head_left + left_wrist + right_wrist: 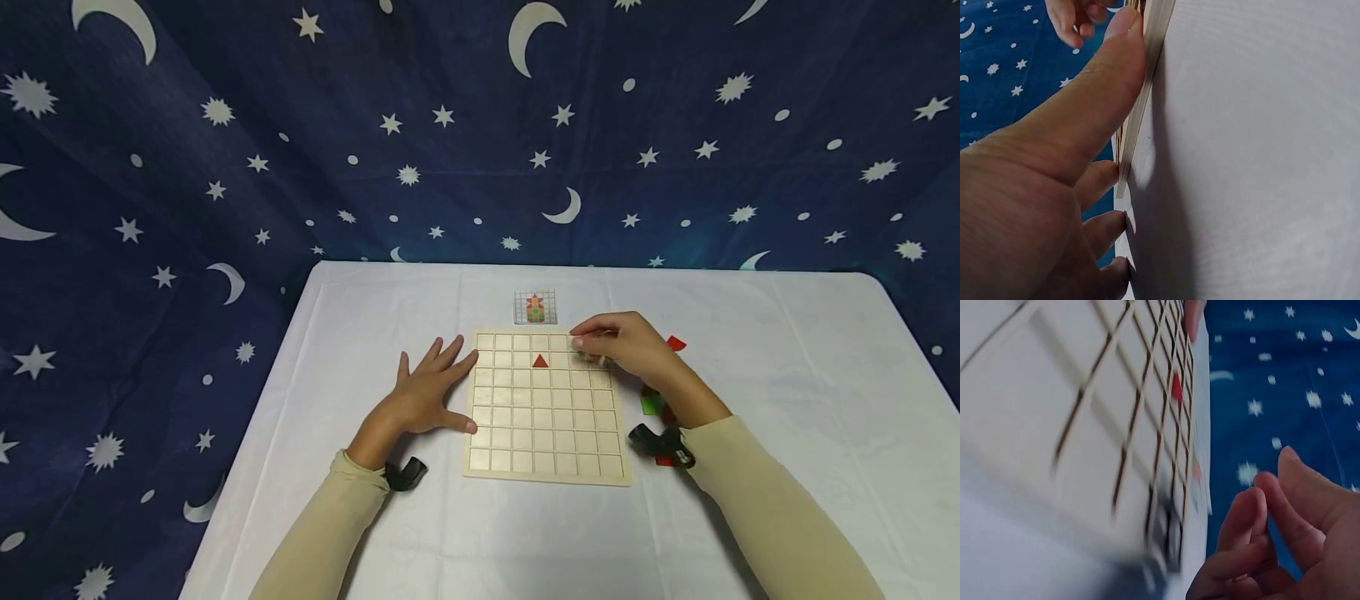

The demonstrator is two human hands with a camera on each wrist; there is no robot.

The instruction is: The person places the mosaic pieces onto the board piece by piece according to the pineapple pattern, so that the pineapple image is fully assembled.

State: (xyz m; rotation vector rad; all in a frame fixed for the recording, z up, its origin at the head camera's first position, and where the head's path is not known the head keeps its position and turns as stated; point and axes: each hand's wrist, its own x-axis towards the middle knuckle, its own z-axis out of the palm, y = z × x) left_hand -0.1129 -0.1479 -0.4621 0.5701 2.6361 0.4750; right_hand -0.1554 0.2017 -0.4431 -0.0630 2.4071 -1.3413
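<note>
A pale wooden board (543,417) with a grid of square cells lies on the white table. One red triangle (540,361) sits in a cell of its second row from the far side. My left hand (427,396) is spread at the board's left edge, thumb and index fingertip right at the rim. Over the board's far right corner is my right hand (618,343). In the right wrist view its thumb (1310,490) and fingers are loosely bent with a gap between the tips, and no piece shows there.
Behind the board lies a small pattern card (536,307) with a coloured figure on a grid. Right of the board, partly under my right arm, are a green piece (651,405) and several red pieces (676,343). A star-patterned cloth (480,133) hangs behind the table.
</note>
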